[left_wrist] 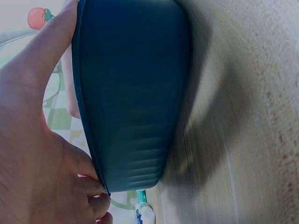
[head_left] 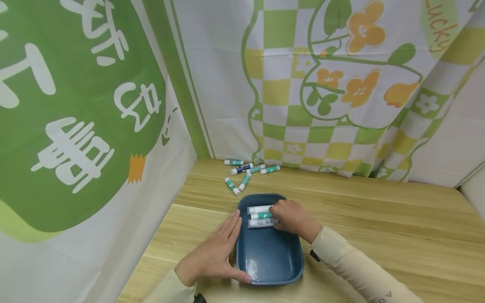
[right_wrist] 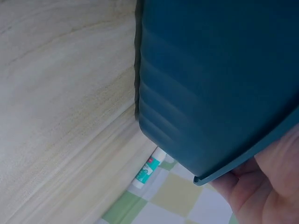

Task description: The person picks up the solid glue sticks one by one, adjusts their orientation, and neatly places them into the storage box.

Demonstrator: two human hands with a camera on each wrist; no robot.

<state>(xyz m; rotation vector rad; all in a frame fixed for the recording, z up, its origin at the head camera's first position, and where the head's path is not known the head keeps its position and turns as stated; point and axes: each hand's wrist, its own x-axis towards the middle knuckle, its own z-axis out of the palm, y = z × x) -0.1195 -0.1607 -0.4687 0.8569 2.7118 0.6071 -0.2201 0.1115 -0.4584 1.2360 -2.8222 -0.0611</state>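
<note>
The left hand [head_left: 212,254] rests on the bin [head_left: 270,254], fingers together, thumb apart. Inside, the right hand [head_left: 293,216] curls its fingers around tubes [head_left: 260,223], probably placing them; next, gentle release seems needed.

left hand [head_left: 214,251] on blue tray [head_left: 269,256], right hand [head_left: 293,216] curled at three tubes [head_left: 261,216] inside, six tubes [head_left: 255,169] beyond, wooden table [head_left: 379,214], checked curtain [head_left: 299,134]
</note>
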